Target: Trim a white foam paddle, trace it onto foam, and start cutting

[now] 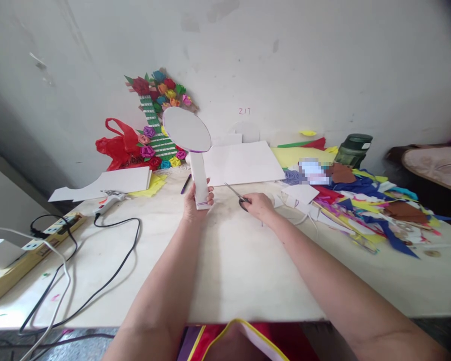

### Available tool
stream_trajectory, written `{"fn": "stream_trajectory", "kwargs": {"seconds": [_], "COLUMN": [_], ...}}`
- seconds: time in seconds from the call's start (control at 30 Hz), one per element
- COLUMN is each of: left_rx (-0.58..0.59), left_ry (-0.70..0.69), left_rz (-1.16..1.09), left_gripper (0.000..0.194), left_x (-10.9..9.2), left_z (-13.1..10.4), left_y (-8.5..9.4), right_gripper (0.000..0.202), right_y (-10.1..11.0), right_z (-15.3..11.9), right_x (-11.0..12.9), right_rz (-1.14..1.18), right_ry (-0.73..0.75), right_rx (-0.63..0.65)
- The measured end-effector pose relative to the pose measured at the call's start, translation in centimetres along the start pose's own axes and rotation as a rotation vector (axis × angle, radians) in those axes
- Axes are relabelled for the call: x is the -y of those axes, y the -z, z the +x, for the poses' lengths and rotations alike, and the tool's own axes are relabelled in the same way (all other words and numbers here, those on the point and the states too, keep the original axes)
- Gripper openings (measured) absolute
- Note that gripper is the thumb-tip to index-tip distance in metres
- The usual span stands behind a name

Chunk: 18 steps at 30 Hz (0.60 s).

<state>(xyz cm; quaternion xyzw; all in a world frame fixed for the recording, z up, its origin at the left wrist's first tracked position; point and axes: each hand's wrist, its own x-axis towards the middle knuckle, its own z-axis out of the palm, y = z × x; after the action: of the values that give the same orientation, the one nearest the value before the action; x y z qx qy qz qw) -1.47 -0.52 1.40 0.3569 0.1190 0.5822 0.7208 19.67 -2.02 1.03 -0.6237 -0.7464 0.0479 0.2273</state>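
Note:
My left hand (193,201) is closed around the handle of a white paddle-shaped cutout (187,129), held upright above the table. Its round head has a purple line along the edge, and more purple marks show near the handle's bottom end. My right hand (261,206) grips a pair of scissors (234,191) by its dark handles, the blades pointing up and left toward the cutout but apart from it. Behind the cutout lies a large white sheet (244,163). A dark pen (186,184) rests just left of my left hand.
Coloured scraps (383,205), a blurred phone (314,171) and a green bottle (355,150) crowd the right. At left are a glue gun (108,203), a power strip (37,250) and loose cables. Paper flowers (169,93) and a red bag (118,145) stand against the wall.

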Motion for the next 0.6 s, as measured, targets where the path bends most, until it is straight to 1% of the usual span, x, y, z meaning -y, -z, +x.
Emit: {"fn": "stream_trajectory", "kwargs": {"seconds": [0.17, 0.33, 0.5, 0.6], "left_rx": [0.062, 0.075, 0.072, 0.075], "left_ry": [-0.073, -0.076, -0.106, -0.141], "left_rz": [-0.060, -0.045, -0.028, -0.038], "left_gripper": [0.050, 0.053, 0.053, 0.053], "left_x": [-0.6, -0.6, -0.8, -1.2], "left_z": [-0.3, -0.4, -0.5, -0.5], "left_y": [0.0, -0.2, -0.2, 0.0], "right_gripper": [0.027, 0.030, 0.031, 0.028], "right_y": [-0.8, -1.4, -3.1, -4.3], "right_z": [-0.3, 0.3, 1.0, 1.3], "right_x": [2.4, 5.7, 9.3, 10.2], "right_rz": [-0.067, -0.115, -0.027, 0.094], "right_ry": [0.096, 0.111, 0.129, 0.198], "right_rx": [0.013, 0.074, 0.069, 0.082]}}
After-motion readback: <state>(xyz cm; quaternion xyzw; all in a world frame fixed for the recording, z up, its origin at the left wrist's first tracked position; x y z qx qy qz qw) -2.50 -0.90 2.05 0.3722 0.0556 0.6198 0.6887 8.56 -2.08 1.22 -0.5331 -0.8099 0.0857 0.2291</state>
